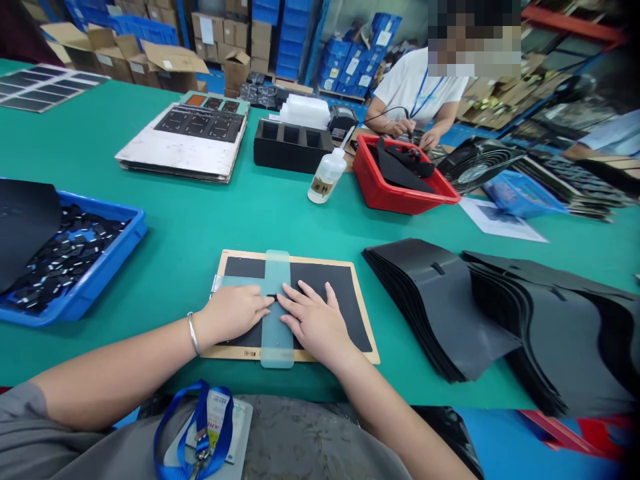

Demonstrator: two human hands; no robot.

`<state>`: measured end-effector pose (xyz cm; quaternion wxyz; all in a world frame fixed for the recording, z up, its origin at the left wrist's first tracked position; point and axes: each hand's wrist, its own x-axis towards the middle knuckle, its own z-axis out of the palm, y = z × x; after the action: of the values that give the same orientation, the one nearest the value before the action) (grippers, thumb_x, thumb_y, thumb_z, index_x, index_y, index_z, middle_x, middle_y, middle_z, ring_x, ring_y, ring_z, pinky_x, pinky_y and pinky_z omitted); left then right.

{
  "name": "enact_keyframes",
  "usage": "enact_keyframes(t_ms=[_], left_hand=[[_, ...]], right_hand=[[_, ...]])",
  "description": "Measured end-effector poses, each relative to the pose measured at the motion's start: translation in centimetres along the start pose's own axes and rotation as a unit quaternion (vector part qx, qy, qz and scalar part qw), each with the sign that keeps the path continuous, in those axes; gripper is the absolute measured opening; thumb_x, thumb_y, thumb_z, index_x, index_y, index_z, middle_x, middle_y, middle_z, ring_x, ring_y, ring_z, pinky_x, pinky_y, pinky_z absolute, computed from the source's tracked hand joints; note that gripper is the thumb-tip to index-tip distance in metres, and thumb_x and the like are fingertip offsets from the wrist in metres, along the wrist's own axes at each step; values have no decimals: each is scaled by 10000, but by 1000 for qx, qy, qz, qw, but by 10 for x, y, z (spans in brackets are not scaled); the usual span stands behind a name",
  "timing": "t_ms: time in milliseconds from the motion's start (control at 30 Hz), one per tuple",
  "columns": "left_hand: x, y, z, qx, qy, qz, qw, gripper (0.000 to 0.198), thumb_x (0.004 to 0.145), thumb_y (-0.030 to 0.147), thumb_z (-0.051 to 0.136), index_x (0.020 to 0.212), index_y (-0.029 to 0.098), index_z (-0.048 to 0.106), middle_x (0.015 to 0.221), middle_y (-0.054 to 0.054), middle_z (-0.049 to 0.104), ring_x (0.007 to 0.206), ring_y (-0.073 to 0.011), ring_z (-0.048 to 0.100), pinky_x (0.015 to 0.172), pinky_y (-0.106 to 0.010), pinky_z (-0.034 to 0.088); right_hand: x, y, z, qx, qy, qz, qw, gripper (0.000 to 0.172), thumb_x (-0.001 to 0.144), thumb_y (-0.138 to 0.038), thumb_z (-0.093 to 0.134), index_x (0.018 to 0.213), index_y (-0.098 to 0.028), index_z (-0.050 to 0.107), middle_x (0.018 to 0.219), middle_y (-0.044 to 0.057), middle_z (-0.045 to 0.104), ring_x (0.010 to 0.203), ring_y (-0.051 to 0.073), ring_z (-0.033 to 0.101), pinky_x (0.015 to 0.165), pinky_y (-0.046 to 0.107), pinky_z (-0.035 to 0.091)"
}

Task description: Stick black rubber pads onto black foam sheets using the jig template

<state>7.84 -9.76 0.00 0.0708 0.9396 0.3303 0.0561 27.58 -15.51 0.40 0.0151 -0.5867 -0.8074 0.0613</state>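
Note:
A wood-edged board [367, 333] lies before me with a black sheet [330, 272] on it. Across the sheet is a translucent cross-shaped template [277, 343], hinged at the board's left edge. A small black tab [272, 296] shows at the template's middle, between my fingertips. My left hand [235, 312] is closed, its fingertips bunched against the tab's left side. Spread flat over the template and sheet, my right hand [317, 323] has a fingertip touching the tab's right side. The fingers partly cover the tab.
At left, a blue tray [107, 267] holds many small black pieces. Stacks of black sheets [430, 293] lie at right. Farther back stand a squeeze bottle [325, 179], a red bin [395, 200], a black compartment box [290, 150] and stacked boards [175, 160]. A co-worker [420, 87] sits opposite.

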Motion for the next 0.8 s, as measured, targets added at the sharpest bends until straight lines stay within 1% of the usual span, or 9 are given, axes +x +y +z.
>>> enact_keyframes(t_ms=[67,167,333,433,600,667,800], left_hand=[[-4,3,-6,25,-30,19,999,323,903,347,412,1162,279,593,776,-30,643,645,-192,623,493,-269,405],[-7,5,-10,38,-50,20,998,341,907,357,391,1194,277,559,785,-32,653,630,-210,625,483,-284,411],[-6,2,-10,19,-59,13,998,361,907,363,380,1208,237,536,835,-48,664,689,-231,636,527,-309,451],[-6,2,-11,15,-60,8,998,379,907,360,379,1228,212,515,851,-63,668,701,-234,638,523,-303,450],[-4,6,-11,24,-62,10,998,393,893,393,400,1201,186,530,804,-67,662,655,-247,636,476,-302,432],[-2,7,-11,26,-62,12,998,392,894,391,397,1198,185,537,780,-68,664,649,-252,639,474,-303,432],[-1,3,-11,0,-64,1,998,391,891,406,395,1196,227,563,802,-65,685,689,-252,653,513,-307,455]], right_hand=[[0,0,1,-4,4,1,1000,378,938,-437,329,1294,-384,443,1405,-56,382,1321,246,280,1061,623,73],[-1,-1,2,-11,6,1,1000,378,941,-423,324,1296,-370,442,1410,-61,371,1320,244,280,1055,629,92],[0,-5,-3,-40,1,-7,999,385,944,-389,315,1300,-328,450,1405,-44,382,1305,247,302,1060,627,89],[2,-10,-5,-61,-5,-13,998,391,942,-385,326,1299,-301,459,1399,-30,393,1293,248,320,1066,624,78],[9,-18,-8,-77,-21,-31,996,455,917,-466,363,1297,-246,478,1395,26,400,1325,271,261,1066,633,26],[12,-16,-12,-75,-23,-31,996,454,907,-491,373,1271,-257,510,1405,40,384,1337,286,234,1056,643,18],[12,-5,-15,-40,-37,-4,998,377,905,-474,396,1223,-340,546,1427,52,351,1347,292,216,1049,630,60]])
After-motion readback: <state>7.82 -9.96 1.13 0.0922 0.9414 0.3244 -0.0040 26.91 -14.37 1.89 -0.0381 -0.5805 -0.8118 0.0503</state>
